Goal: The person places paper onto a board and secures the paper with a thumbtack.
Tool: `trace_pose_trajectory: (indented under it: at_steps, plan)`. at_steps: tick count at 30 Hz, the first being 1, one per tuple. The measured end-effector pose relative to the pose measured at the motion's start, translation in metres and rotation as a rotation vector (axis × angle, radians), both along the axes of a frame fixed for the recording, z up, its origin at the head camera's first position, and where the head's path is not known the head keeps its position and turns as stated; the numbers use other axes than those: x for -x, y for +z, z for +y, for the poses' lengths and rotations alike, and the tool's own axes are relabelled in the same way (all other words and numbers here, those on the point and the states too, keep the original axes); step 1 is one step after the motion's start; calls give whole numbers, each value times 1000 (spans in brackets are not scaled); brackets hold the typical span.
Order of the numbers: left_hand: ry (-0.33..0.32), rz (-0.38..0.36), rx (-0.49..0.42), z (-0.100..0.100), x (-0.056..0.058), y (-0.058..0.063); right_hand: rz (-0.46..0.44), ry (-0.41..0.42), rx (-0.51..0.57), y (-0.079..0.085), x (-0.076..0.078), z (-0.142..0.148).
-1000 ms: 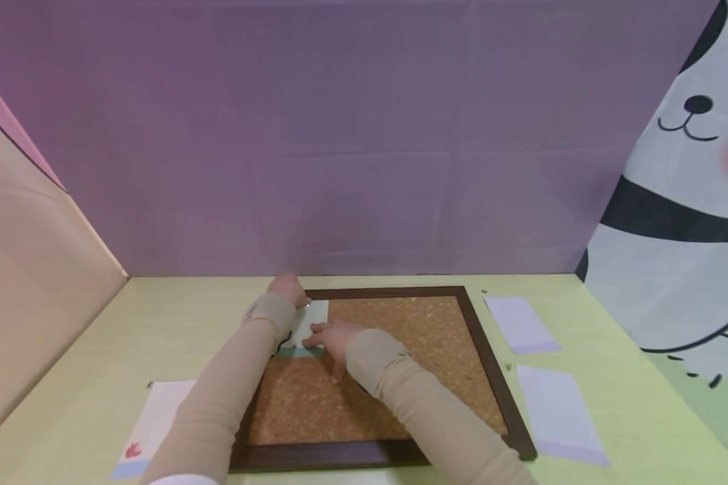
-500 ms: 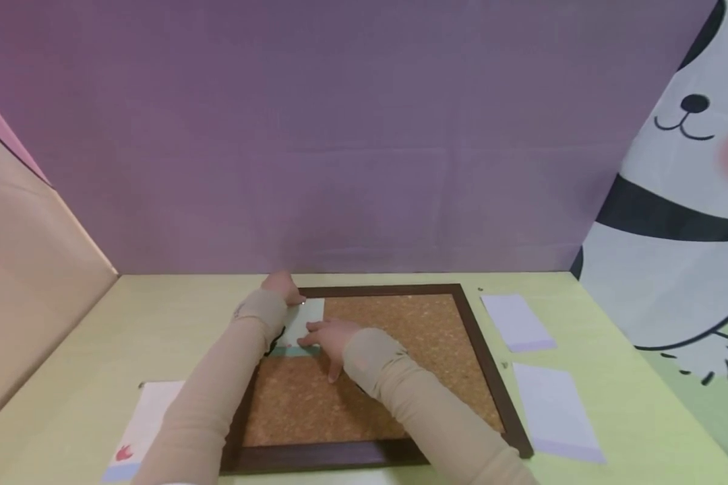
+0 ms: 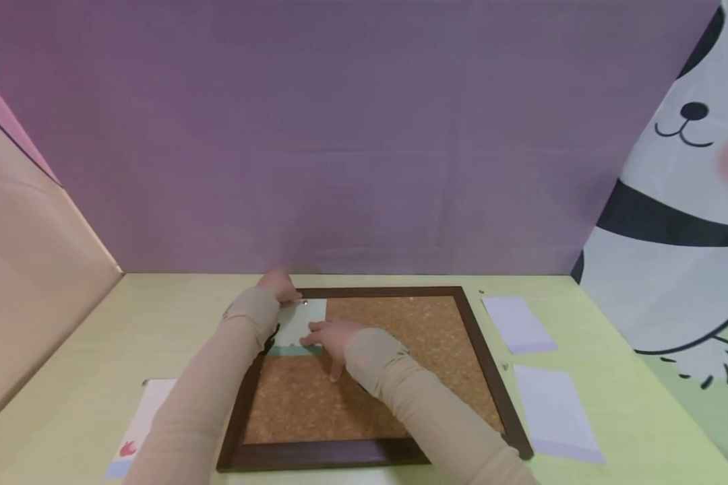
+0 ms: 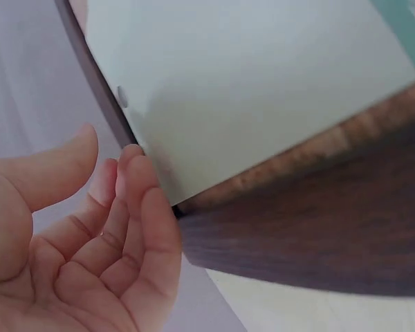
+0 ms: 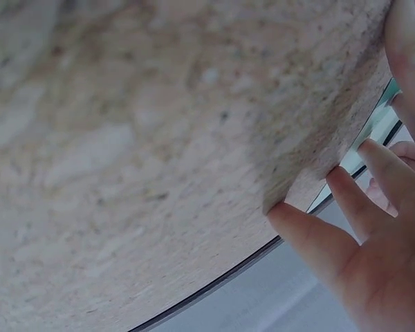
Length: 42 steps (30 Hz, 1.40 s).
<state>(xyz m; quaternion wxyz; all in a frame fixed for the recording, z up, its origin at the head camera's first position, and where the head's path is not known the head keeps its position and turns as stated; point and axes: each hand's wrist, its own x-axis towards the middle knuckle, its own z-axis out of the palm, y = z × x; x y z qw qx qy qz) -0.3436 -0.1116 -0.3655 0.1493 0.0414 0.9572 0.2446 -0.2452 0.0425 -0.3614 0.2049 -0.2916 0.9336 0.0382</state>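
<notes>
A pale green paper sheet (image 3: pixel 297 323) with a teal lower band lies in the far left corner of the framed cork board (image 3: pixel 394 384). A small pin (image 3: pixel 305 302) sits near its top edge; in the left wrist view this pin (image 4: pixel 122 97) stands apart from my fingers. My left hand (image 3: pixel 278 285) is at the board's far left corner, fingers loosely bent beside the frame, thumb apart, holding nothing. My right hand (image 3: pixel 336 339) rests spread over the sheet's right edge, with some fingertips (image 5: pixel 280 211) on the cork.
Two pale lilac sheets (image 3: pixel 518 325) lie right of the board, with small tacks (image 3: pixel 506 366) near them. Left of it lies a white sheet (image 3: pixel 148 414) with a red drawing and blue band, partly behind my left sleeve. A purple cloth (image 3: pixel 364 148) hangs behind the table.
My left hand has shifted a little left, off the pin, which now shows more plainly on the sheet. My right hand stays in about the same place.
</notes>
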Motion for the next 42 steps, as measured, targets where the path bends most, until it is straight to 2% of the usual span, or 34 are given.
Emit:
trace_pose_trajectory:
  at_steps: [6,12,17,30,42]
  plan:
    - [-18,11,-35,-2,-7,6,-9,-12,4,-1,0,1]
    - [-24,-12,-144,-2,-13,10,-16,-8,13,-4,1,2]
    - [-55,5,-193,-6,-20,14,-7,8,14,-4,0,2]
    - [-58,80,-136,-16,-30,11,3,-10,46,-3,-2,3]
    - [-95,72,-119,-25,-47,7,18,8,43,-1,-3,3]
